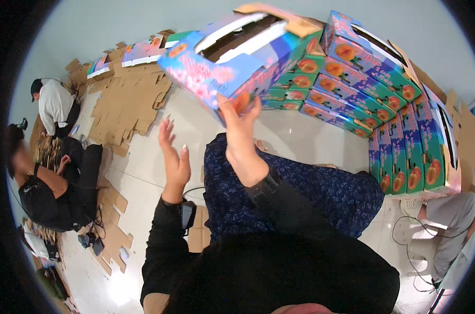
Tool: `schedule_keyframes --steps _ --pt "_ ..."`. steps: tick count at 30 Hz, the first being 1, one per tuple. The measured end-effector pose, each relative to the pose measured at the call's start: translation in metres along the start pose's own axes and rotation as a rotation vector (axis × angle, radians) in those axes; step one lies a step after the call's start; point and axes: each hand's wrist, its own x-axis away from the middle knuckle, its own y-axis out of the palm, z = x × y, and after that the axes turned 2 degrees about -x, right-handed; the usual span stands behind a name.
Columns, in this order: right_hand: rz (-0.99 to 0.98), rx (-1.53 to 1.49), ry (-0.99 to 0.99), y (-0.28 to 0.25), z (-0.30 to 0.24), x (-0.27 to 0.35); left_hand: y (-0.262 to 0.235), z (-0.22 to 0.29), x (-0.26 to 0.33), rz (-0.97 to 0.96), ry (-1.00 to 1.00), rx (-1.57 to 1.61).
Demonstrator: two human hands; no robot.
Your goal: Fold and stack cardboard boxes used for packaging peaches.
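A colourful cardboard fruit box [216, 76], printed with pink blossoms and peaches, is tilted in front of me, with a long opening in its top. My right hand [241, 136] grips its near lower edge, thumb on one side and fingers on the other. The box is slightly blurred, and it overlaps the stack behind it. My left hand [173, 159] is held up to the left of the box, apart from it, with fingers spread and nothing in it.
Stacked matching boxes [347, 78] stand at the far right, with more boxes [420, 141] on the right. Flattened cardboard sheets [125, 104] lie on the left floor. Two people [57, 183] sit or crouch at the left. Another person's legs [449, 220] and cables [405, 246] are at the right.
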Motion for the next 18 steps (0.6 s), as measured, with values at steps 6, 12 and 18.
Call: schedule_keyframes --steps 6,12,18 --pt "-0.500 -0.139 0.376 -0.010 -0.021 0.000 0.049 0.016 -0.030 -0.083 -0.207 0.405" --pt "-0.663 0.342 0.189 -0.061 0.005 -0.022 0.043 0.027 -0.073 0.119 -0.787 0.759" --pt "-0.253 0.156 0.042 -0.104 -0.025 -0.054 0.037 -0.009 -0.091 0.074 -0.833 0.669"
